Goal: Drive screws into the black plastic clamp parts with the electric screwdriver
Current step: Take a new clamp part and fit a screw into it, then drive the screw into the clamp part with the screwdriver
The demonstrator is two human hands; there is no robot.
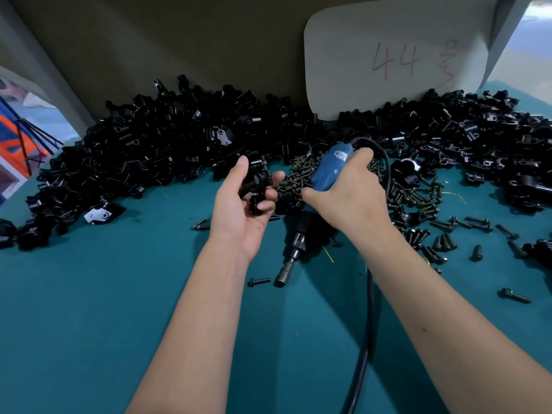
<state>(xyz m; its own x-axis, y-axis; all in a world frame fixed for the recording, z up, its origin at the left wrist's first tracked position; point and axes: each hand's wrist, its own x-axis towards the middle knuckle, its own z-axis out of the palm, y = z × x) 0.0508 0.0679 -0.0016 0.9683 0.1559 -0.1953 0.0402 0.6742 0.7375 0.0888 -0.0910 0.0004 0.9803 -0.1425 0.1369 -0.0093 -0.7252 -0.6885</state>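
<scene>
My left hand [242, 213] is held palm up above the teal table, its fingers curled round a black clamp part [257, 186]. My right hand [346, 192] grips the blue electric screwdriver [327, 170] by its body. The tool slants down toward me, and its metal socket tip [283, 277] hangs just over the table. A heap of dark screws [298, 174] lies right behind both hands. One loose screw [259, 282] lies beside the tip.
A large pile of black clamp parts [143, 156] spreads along the back left, and another pile [484, 138] fills the back right. Scattered screws [466, 225] lie at the right. The tool's black cable [366, 348] runs toward me. A cardboard wall with a white sheet [394, 61] stands behind.
</scene>
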